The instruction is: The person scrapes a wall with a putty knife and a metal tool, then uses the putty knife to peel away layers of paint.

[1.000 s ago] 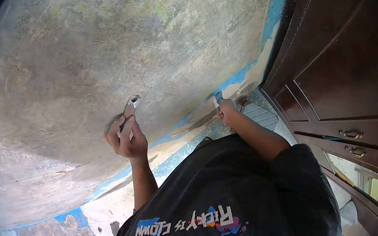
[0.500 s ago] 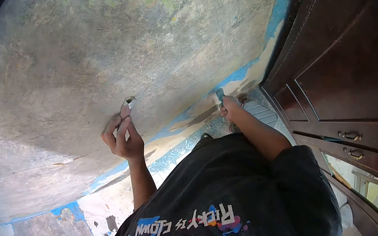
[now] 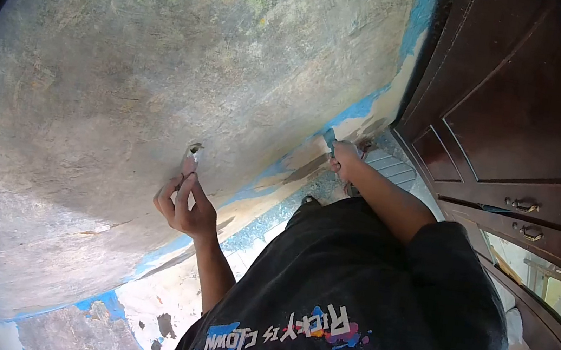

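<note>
My left hand (image 3: 183,206) is closed on a small scraper (image 3: 190,160) with a reddish handle. Its metal blade presses flat against the grey, worn wall (image 3: 132,63). My right hand (image 3: 344,158) is lower and further right, down where the wall's blue band (image 3: 356,111) meets the floor. It grips a small blue-tipped tool (image 3: 328,138) that touches the peeling strip there. My black printed shirt (image 3: 362,306) fills the lower right.
A dark brown wooden cabinet (image 3: 529,116) with brass drawer handles (image 3: 522,205) stands at the right, close to the wall corner. A pale ribbed object (image 3: 389,167) lies on the speckled floor (image 3: 275,217) by my right hand. Flaked paint patches show at the bottom left.
Both hands stay on their tools against the wall. My left hand and the scraper have shifted only slightly, and my right hand has edged a little up and right.
</note>
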Demonstrator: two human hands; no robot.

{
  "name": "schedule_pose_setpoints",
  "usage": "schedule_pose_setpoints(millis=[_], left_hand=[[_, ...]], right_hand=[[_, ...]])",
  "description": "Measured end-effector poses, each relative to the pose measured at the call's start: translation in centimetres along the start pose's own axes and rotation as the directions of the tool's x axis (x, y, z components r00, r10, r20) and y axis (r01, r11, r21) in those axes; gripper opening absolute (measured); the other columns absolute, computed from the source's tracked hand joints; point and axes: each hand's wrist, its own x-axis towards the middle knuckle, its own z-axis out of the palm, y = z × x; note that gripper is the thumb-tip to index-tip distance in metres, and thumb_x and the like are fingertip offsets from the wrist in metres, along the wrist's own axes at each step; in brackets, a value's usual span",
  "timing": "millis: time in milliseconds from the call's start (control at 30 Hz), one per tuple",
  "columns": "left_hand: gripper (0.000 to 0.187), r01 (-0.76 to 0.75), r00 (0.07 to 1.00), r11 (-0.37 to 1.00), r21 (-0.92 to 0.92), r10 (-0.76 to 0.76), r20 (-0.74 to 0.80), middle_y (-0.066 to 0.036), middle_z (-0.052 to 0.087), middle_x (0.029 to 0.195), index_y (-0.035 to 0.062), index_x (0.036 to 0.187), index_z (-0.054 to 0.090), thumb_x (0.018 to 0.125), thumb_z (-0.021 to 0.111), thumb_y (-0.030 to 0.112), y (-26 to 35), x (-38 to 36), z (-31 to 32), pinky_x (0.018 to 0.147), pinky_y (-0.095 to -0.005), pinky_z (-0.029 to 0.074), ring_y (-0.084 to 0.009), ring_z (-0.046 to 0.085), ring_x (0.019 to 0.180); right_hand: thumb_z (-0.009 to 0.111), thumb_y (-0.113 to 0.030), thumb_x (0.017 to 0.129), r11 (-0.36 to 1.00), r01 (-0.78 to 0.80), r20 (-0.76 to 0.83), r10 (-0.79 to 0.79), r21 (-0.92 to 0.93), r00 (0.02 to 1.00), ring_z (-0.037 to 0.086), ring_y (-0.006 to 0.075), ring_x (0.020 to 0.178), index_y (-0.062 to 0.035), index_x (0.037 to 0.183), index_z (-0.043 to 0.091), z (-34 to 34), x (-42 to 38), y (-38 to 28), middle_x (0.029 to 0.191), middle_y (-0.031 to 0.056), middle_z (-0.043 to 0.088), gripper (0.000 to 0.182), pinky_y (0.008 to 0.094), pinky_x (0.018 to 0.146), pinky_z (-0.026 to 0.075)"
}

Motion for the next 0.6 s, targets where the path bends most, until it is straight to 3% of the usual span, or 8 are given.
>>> schedule_pose_setpoints(millis=[67,167,333,467,600], left_hand=[[0.018,0.005,1.0,1.0,-0.002,-0.005,0.008,-0.005,0.064,0.094,0.0113,0.087,0.074,0.079,0.079,-0.004,0.3,-0.3,-0.3,0.075,-0.0367,0.049,-0.024,0.061,0.09],[0.019,-0.007,1.0,1.0,0.006,0.007,0.007,-0.005,0.064,0.094,0.0115,0.088,0.074,0.079,0.079,-0.005,-0.2,-0.1,-0.6,0.075,-0.0366,0.049,-0.0234,0.061,0.091],[0.019,0.014,1.0,1.0,-0.005,-0.014,0.026,-0.004,0.066,0.095,0.0131,0.088,0.074,0.079,0.079,-0.003,-0.1,-0.7,-0.5,0.077,-0.0368,0.046,-0.0213,0.062,0.092],[0.017,-0.039,0.998,0.992,0.123,0.034,0.045,-0.001,0.068,0.099,0.0149,0.09,0.074,0.081,0.08,0.002,-0.7,-0.8,-1.2,0.085,-0.0374,0.043,-0.0197,0.062,0.095],[0.02,-0.015,0.999,0.99,0.139,0.011,0.03,0.0,0.069,0.099,0.0165,0.093,0.074,0.08,0.081,0.003,-0.6,-0.8,-1.1,0.088,-0.0373,0.041,-0.0189,0.063,0.096]], right_hand=[[0.047,-0.026,0.104,1.0,-0.014,-0.009,0.014,-0.01,1.0,0.04,0.0121,0.049,-0.0131,0.104,0.043,-0.8,3.0,1.1,0.079,0.0066,0.049,0.014,0.0284,0.041,0.026],[0.047,-0.026,0.104,0.997,0.001,0.069,-0.006,0.074,0.998,0.04,0.0114,0.049,-0.0131,0.104,0.043,0.7,-1.5,0.1,0.078,0.0058,0.049,0.014,0.028,0.04,0.027],[0.047,-0.025,0.104,0.999,0.036,0.011,-0.036,0.031,0.999,0.04,0.0114,0.048,-0.0135,0.104,0.044,-0.1,-0.7,0.6,0.078,0.0054,0.047,0.012,0.0276,0.039,0.027],[0.047,-0.024,0.104,0.996,0.072,0.074,-0.076,0.046,0.994,0.04,0.012,0.047,-0.014,0.104,0.044,0.8,-2.3,0.7,0.075,0.0046,0.044,0.011,0.0285,0.039,0.027],[0.048,-0.024,0.104,0.998,0.043,-0.002,-0.043,0.039,0.999,0.04,0.0123,0.046,-0.0141,0.104,0.044,0.7,-1.6,0.7,0.073,0.0042,0.043,0.011,0.0277,0.038,0.026]])
